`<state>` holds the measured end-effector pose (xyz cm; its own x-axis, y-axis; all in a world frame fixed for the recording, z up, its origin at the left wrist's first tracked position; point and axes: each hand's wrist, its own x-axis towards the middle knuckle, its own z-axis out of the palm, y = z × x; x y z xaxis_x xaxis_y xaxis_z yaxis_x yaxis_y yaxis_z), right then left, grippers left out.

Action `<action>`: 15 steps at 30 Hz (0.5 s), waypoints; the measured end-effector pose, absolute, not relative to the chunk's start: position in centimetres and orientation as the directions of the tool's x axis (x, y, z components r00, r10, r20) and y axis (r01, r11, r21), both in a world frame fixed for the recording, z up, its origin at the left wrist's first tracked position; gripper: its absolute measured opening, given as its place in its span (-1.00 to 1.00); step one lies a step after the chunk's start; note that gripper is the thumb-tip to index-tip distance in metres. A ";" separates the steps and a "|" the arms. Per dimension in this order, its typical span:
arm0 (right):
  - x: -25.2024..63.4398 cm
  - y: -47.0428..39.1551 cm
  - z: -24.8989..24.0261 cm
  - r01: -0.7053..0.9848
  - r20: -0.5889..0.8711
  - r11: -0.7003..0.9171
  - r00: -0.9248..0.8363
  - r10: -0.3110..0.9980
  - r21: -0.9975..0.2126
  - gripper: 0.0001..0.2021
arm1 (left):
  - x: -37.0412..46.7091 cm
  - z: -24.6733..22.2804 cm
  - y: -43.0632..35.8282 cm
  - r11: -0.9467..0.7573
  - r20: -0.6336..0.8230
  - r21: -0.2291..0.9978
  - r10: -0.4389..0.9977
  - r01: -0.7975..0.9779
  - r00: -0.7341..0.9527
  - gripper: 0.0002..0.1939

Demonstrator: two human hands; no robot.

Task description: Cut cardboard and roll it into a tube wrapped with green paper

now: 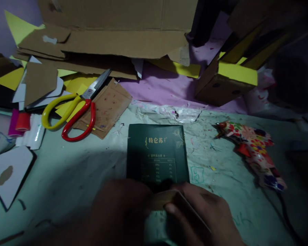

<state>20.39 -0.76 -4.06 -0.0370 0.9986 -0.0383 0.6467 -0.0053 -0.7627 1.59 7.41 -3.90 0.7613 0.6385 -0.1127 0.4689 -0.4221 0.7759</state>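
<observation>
At the bottom middle, a small folded piece of cardboard [164,198] is pinched in my right hand [207,208], the thumb on its near face and the fingers behind. My left hand [120,201] closes on its other end; that hand is dark and blurred, and its fingertips are hidden. Directly beyond both hands a dark green printed carton panel [157,143] with gold lettering lies flat on the table. Its near edge is hidden by the hands, so I cannot tell whether it joins the held piece.
Scissors [89,99] with yellow and red handles lie left on brown cardboard [115,102]. A flower-patterned glue gun [256,147] lies right, its cord running toward me. Behind stand a cardboard box with yellow paper [213,85] and large cardboard sheets [118,41]. White card [12,174] lies left.
</observation>
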 end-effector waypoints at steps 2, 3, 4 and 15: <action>20.4 -0.6 -3.7 0.596 -0.044 -0.022 -0.022 0.999 -0.803 -0.93 | 1.7 -3.0 7.4 -0.407 -0.065 0.796 0.678 0.448 0.732 -0.69; 20.6 -0.6 -3.6 0.571 -0.039 -0.024 -0.013 0.999 -0.821 -0.93 | 1.7 -2.6 7.4 -0.384 -0.066 0.806 0.699 0.451 0.712 -0.72; 20.8 -0.6 -3.4 0.547 -0.030 -0.015 -0.018 0.999 -0.837 -0.91 | 1.7 -2.3 7.4 -0.362 -0.075 0.812 0.712 0.457 0.698 -0.77; 23.3 -3.6 -4.4 0.589 0.228 0.308 -0.209 0.951 -0.747 -0.76 | -1.8 -3.0 7.0 -0.797 0.211 0.505 0.485 0.331 0.848 -0.91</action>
<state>23.33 -3.65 -4.44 -0.2092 0.9510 0.2275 0.5886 0.3083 -0.7473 -1.80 7.02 -2.98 0.8485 0.4855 0.2108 0.3306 -0.7972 0.5052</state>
